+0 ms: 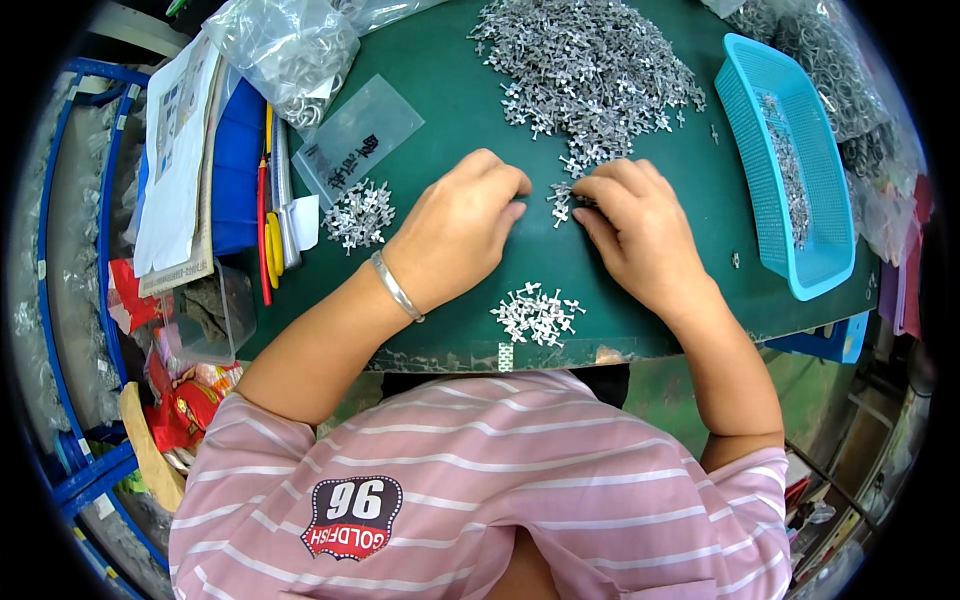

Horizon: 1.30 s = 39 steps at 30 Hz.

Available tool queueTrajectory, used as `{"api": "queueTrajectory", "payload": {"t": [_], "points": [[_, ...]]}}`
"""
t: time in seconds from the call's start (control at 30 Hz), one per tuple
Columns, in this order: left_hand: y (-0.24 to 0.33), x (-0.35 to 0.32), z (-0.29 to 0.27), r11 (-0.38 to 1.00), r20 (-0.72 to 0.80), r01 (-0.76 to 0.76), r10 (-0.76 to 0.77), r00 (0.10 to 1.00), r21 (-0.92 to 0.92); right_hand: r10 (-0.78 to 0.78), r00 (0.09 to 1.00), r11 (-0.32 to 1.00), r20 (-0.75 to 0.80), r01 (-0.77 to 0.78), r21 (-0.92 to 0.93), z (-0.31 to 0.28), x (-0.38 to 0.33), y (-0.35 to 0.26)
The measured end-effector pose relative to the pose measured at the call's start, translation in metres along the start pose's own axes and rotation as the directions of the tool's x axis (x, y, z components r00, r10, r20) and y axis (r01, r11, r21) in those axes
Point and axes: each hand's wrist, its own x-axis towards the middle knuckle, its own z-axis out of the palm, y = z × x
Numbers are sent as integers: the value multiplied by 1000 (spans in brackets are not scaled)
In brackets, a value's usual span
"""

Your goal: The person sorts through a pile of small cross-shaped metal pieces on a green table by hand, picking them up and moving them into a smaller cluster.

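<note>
Where they lie heaped | small metal parts [595, 75] | silver-grey, cross-like

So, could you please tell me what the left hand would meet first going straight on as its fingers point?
Most likely the small grey metallic pieces just before the right hand, as the left hand points rightward; depth is unclear, so it might pass over them.
</note>
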Motion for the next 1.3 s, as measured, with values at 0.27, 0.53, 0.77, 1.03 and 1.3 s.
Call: {"api": "queueTrajectory", "payload": {"t": [0.27,0.53,0.77,1.03,1.3], "points": [[7,17,21,994,-40,-101,102,994,29,178,982,964,69,-188,186,-14,-2,2],[4,20,21,997,-62,-78,78,995,-1,177,984,980,6,-177,90,-29,-13,6],[0,15,12,998,-39,-56,56,998,2,145,989,988,41,-147,52,-20,-18,2],[2,16,15,996,-42,-83,85,996,37,185,982,980,37,-187,63,-21,-21,-3],[4,20,24,992,-28,-124,124,992,26,240,971,969,18,-241,49,-32,-21,2]]}}
